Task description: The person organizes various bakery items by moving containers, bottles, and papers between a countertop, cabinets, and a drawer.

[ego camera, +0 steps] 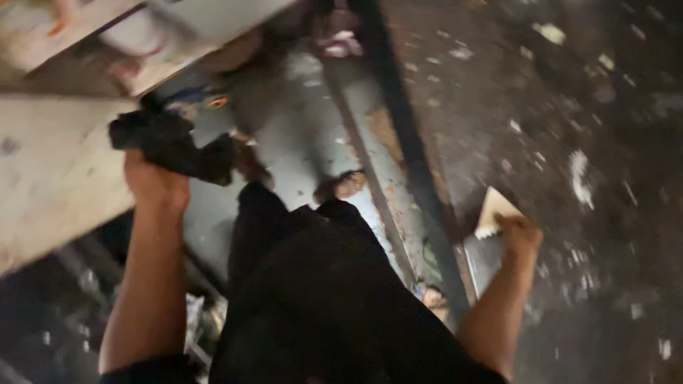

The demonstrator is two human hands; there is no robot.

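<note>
Beam between feet and litter

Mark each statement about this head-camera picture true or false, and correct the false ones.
1. The left hand grips a dark cloth. True.
2. The right hand holds a red cup. False: it touches a pale, flat scrap with a jagged lower edge.
3. Both arms are stretched out, one to each side of the body. True.
4. The person wears white trousers. False: the clothing is dark.
5. A bare foot shows on the grey floor below. True.
6. The dark surface to the right is spotless. False: it is strewn with pale flecks.
</note>
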